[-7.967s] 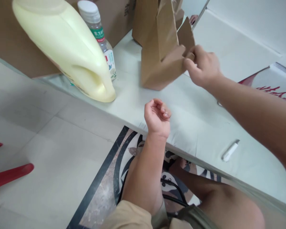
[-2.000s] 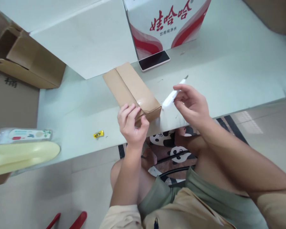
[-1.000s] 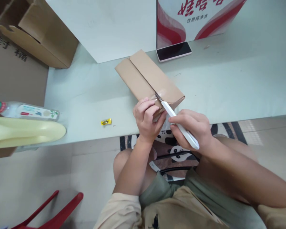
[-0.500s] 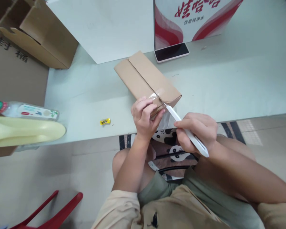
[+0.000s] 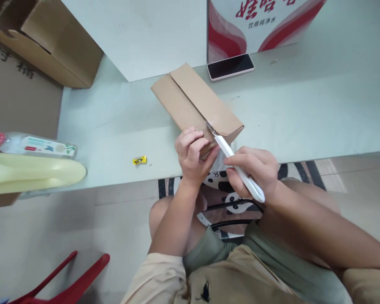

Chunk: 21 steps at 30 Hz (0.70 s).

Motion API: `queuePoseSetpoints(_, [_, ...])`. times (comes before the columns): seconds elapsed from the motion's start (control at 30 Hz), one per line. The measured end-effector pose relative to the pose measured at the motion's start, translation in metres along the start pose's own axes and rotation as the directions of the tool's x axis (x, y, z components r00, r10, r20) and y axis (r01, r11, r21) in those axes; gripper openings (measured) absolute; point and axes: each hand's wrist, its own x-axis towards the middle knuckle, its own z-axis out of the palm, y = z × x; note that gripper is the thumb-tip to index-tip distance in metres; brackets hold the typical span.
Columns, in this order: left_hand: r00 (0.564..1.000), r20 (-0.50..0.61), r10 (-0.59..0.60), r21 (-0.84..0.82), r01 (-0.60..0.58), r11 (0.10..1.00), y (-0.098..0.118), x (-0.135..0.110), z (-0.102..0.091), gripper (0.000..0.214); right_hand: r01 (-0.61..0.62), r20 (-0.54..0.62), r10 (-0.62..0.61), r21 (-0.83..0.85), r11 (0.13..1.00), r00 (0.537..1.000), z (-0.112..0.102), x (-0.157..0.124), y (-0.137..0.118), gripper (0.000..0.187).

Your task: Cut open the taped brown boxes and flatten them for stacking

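The cardboard box (image 5: 190,99) lies aslant on the counter (image 5: 310,114), its near end close to the front edge, probably so that both hands can get at that end easily. The left hand (image 5: 191,156) grasps its near left corner, fingers over the top and thumb by the end face, seemingly to steady it against the push of the blade. In the right hand (image 5: 255,169), the fingers are wrapped around the handle of a white utility knife (image 5: 240,171), gripping it low and slanted, which looks meant to line the blade (image 5: 211,128) up with the seam between the flaps. The phone (image 5: 231,67) lies beyond, near the box but apart from it. Half a second ago the blade was down at the box's near end edge; now it is further up, on the top at the seam, and the right hand has shifted with it, while the left grip is nearly unchanged.
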Motion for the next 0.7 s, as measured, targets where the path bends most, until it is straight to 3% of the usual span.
queuePoseSetpoints(0.37, [1.000,0.018,-0.025,-0.038,0.025,0.999,0.004,0.002,0.001,0.021,-0.035,0.036,0.042,-0.168,0.985,0.998,-0.002,0.008,-0.008,0.011])
queuePoseSetpoints(0.5, [0.999,0.011,-0.033,-0.037,0.033,0.999,0.003,0.000,0.001,0.022,-0.039,0.030,0.043,-0.100,0.994,0.999,-0.003,0.008,-0.001,0.012])
queuePoseSetpoints(0.63, [0.999,-0.002,-0.036,-0.061,0.036,0.998,0.001,-0.001,0.001,0.025,0.074,-0.035,-0.074,0.008,0.997,0.997,-0.016,-0.006,0.005,0.006])
queuePoseSetpoints(0.7, [0.999,-0.016,-0.030,-0.073,0.029,0.997,0.000,-0.001,0.002,0.024,0.044,-0.118,-0.047,-0.026,0.999,0.992,-0.024,-0.011,0.011,0.005])
